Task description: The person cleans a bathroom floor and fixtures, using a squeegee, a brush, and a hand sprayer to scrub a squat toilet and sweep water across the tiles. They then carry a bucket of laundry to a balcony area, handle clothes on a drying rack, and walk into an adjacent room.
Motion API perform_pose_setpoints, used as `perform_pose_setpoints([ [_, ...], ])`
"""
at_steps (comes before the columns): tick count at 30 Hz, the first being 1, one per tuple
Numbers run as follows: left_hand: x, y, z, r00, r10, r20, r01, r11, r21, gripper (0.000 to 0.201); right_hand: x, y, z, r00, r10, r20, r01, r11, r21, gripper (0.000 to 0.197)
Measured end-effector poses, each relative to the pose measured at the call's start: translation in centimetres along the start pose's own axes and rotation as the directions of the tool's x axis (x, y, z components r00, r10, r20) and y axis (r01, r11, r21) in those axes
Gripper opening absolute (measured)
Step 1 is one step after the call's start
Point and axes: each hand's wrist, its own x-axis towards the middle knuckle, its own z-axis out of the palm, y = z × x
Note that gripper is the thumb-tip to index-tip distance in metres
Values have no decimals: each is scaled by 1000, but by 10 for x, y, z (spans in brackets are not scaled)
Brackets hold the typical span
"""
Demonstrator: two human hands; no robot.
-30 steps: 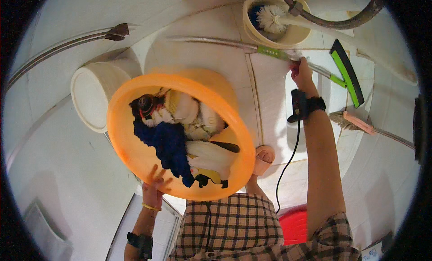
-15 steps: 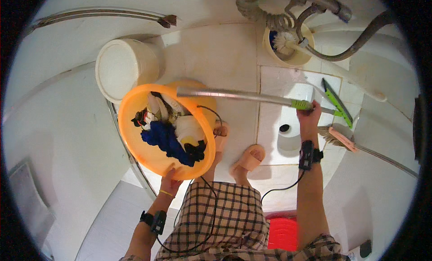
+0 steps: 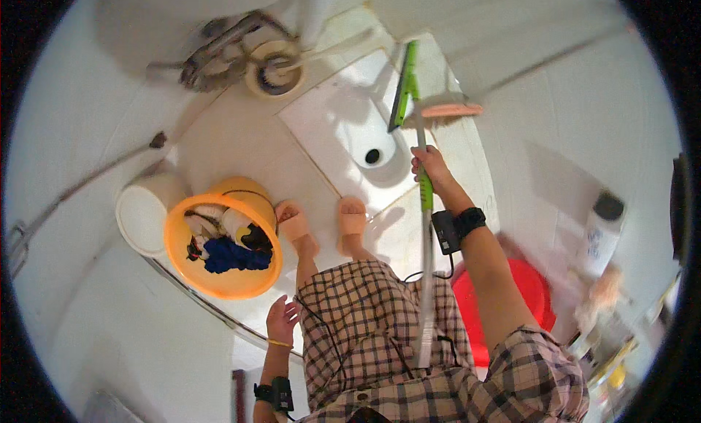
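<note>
The left hand [image 3: 281,319] is hanging open and empty beside the orange basin [image 3: 219,283] (just below its rim). The right hand [image 3: 432,167] is gripping the mop handle [image 3: 425,226], fingers wrapped; the pole is running from waist outward to its head [image 3: 442,110], probably touching the floor.

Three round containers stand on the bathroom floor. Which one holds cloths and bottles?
The orange bucket, beside the left hand; the white bucket and red basin show none.
</note>
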Motion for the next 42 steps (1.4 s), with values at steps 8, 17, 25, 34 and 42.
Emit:
perform_pose_setpoints([
  [8, -52, 10, 70, 994, 22, 105, -49, 962, 267, 29, -178, 117, -124, 940, 251, 230, -283, 952, 116, 50],
  [17, -76, -28, 153, 938, -248, 242, -50, 593, 804, 25, -293, 310, -165, 884, 457, 98, -400, 632, 664, 62],
  [25, -107, -147, 187, 747, -660, 83, 0, 124, 992, 42, -280, 428, -161, 763, 626, -160, -252, 516, 819, 31],
  [34, -93, -372, 231, 666, -745, -42, -29, -83, 996, 68, -190, 478, -231, 645, 619, -449, -96, 648, 756, 60],
  [42, -7, -414, 343, 656, -491, 573, -754, -445, 483, 53, -104, 472, -287, 634, 635, -441, 182, 432, 883, 47],
])
